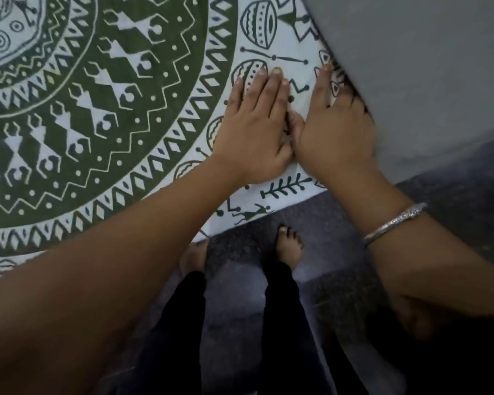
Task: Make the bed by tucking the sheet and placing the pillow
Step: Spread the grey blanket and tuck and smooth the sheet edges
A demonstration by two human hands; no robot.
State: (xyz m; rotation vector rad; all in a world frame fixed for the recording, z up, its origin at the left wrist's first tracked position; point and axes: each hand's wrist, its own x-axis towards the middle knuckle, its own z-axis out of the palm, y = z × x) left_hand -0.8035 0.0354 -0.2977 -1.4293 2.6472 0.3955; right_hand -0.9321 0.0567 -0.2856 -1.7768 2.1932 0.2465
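A white bed sheet point(103, 89) with a large green circular print covers the bed across the left and top. My left hand point(257, 124) lies flat on the sheet near its right corner, fingers straight and together. Beside it, thumbs touching, my right hand point(337, 132) presses flat on the sheet's right edge next to the grey wall; its outer fingers reach into the gap there and are partly hidden. A silver bangle point(394, 223) sits on my right wrist. No pillow is in view.
A grey wall point(425, 67) rises directly right of the bed edge. Below is a dark speckled floor point(340, 223), where my bare feet point(290, 246) and dark trouser legs stand close to the bed corner.
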